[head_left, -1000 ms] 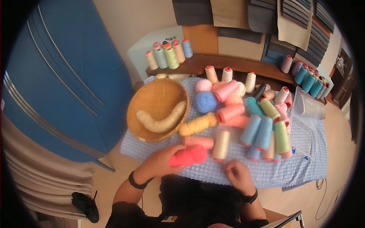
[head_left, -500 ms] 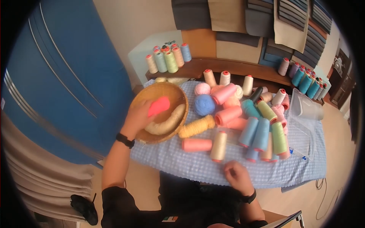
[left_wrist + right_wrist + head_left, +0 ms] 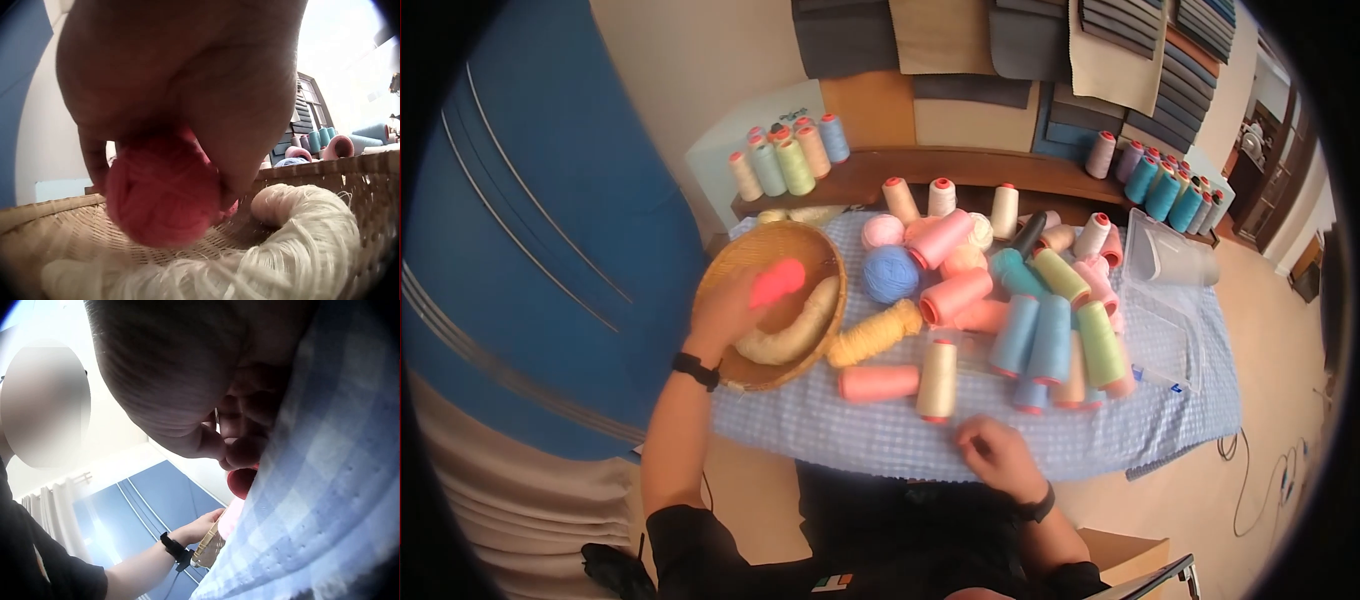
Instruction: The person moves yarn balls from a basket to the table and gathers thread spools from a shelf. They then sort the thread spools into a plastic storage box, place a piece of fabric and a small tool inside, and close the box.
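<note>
Over the inside of a round wicker basket (image 3: 802, 241), my left hand (image 3: 725, 308) grips a bright pink-red yarn skein (image 3: 779, 283). In the left wrist view, thumb and fingers hold the skein (image 3: 164, 194) from both sides, close above the woven bottom. A curved cream yarn skein (image 3: 808, 325) lies in the basket beside it. My right hand (image 3: 1002, 460) rests at the front edge of the checked cloth, fingers loosely curled with nothing in them. The nearest things to it are a cream thread cone (image 3: 938, 380) and a pink thread cone (image 3: 878, 383).
A yellow skein (image 3: 875, 334) lies right of the basket, with a blue yarn ball (image 3: 891, 275) behind it. Several cones crowd the right half, among them a green cone (image 3: 1101, 345). A clear plastic box (image 3: 1165, 335) stands at the right. A wooden shelf (image 3: 960, 168) runs behind.
My left hand has carried the pink-red skein from the table's front, left and away, into the basket, and still grips it. My right hand has stayed put. The head view has shifted slightly right.
</note>
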A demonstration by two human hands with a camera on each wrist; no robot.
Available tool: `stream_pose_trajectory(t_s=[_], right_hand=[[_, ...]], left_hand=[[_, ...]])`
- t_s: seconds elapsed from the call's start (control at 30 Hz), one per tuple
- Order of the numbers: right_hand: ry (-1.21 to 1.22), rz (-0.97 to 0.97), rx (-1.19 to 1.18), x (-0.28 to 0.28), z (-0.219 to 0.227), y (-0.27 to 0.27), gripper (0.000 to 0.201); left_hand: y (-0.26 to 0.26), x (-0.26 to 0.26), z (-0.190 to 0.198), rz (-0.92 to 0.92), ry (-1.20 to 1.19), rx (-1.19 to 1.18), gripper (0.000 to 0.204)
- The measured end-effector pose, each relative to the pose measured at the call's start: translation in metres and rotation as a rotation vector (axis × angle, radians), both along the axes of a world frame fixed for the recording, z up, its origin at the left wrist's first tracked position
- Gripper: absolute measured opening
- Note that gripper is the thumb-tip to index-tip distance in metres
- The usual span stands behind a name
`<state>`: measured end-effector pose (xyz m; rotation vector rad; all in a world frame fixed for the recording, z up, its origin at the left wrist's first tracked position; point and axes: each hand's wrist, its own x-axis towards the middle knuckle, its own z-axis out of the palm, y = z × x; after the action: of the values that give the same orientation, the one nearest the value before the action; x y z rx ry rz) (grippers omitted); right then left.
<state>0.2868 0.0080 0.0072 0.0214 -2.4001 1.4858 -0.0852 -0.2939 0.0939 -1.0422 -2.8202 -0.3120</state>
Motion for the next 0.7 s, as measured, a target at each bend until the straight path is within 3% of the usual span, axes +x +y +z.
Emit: stream_pose_trajectory(t_s=[0.13, 0.23, 0.33, 0.5, 0.7], right_hand=[[-0.007, 0.000, -0.004, -0.001, -0.001, 0.001, 0.016], [-0.007, 0.002, -0.009, -0.001, -0.001, 0.001, 0.016], [0.006, 0.002, -0.013, -0.001, 0.000, 0.001, 0.016], [0.003, 0.011, -0.026, -0.001, -0.002, 0.000, 0.016], [-0.013, 0.015, -0.039, 0.000, -0.003, 0.002, 0.011]], left_hand=[[0.005, -0.001, 0.000, -0.068, 0.077, 0.024, 0.047], [0.006, 0.003, 0.005, -0.101, 0.091, -0.070, 0.060], [0.020, 0.020, 0.015, -0.191, 0.349, 0.029, 0.055], [0.071, 0.079, 0.042, -0.380, 0.189, 0.106, 0.042], [0.107, 0.094, 0.013, -0.574, 0.196, -0.138, 0.052]])
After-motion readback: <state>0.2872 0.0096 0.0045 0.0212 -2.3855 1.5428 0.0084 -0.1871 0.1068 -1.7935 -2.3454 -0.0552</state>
